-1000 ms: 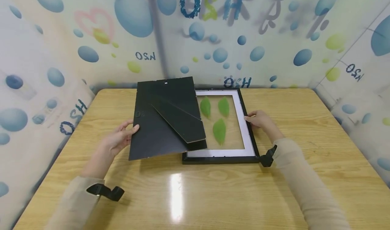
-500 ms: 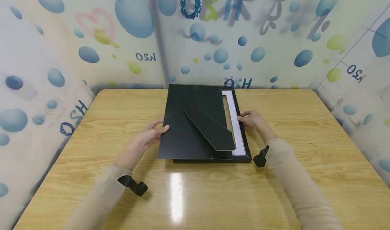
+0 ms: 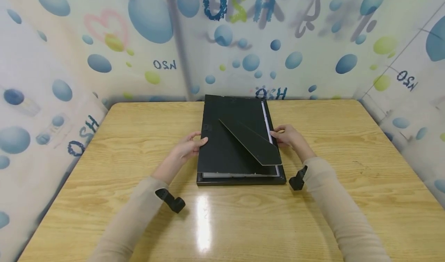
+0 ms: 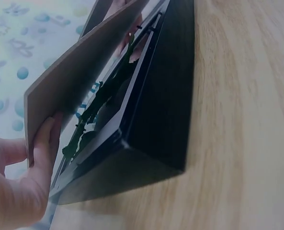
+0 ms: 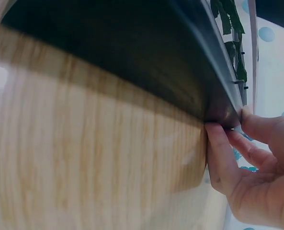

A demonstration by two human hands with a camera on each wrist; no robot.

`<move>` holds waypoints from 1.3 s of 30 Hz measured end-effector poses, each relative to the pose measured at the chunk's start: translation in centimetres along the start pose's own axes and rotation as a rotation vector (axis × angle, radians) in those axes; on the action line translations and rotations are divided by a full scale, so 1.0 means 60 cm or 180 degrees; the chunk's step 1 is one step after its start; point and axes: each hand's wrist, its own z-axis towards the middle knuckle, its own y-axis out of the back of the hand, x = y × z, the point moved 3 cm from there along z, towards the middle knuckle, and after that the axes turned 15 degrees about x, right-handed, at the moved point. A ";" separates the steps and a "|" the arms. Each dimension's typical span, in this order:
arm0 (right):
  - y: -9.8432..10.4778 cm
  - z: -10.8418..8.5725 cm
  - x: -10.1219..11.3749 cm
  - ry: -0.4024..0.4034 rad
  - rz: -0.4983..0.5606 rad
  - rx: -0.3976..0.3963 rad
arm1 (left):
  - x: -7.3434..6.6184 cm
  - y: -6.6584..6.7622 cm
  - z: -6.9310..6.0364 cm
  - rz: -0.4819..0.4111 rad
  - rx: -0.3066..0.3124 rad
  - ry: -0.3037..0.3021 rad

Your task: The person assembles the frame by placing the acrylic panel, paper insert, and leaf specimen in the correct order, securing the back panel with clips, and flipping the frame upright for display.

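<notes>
A black picture frame [image 3: 241, 181] lies on the wooden table, its inner side upward. Held over it is a black backing board [image 3: 222, 156] with an angled easel leg [image 3: 253, 144]. My left hand [image 3: 185, 148] pinches the board's left edge between thumb and fingers. In the left wrist view the board [image 4: 60, 88] tilts above the frame [image 4: 161, 103], with green leaves [image 4: 96, 108] visible in the gap. With thumb and fingers, my right hand [image 3: 289, 137] grips the frame's right side. A strip of white mat shows along the right and front; the board hides most of the frame's inside.
Around the frame stretches a light wooden table [image 3: 347, 146]. A wall covering [image 3: 295, 30] printed with blue and green bubbles stands behind the table's far edge. Each sleeve carries a black wrist camera, the left one [image 3: 170, 200] close in front of the frame.
My left hand has carried the backing board rightward from beside the frame until it lies over it, covering the leaves in the head view. The frame and right hand shifted slightly left, then stayed.
</notes>
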 end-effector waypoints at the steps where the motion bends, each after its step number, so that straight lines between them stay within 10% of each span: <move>1: 0.000 0.003 -0.002 0.0021 0.0007 0.0013 | 0.000 -0.001 0.002 0.0004 -0.0009 0.0012; 19: -0.002 -0.003 0.002 0.0031 -0.0007 0.0038 | 0.003 -0.010 0.021 0.0164 -0.0178 0.0190; 39: -0.002 0.004 -0.005 0.0031 0.0063 0.0015 | -0.007 -0.018 0.011 0.1535 -0.0085 0.0536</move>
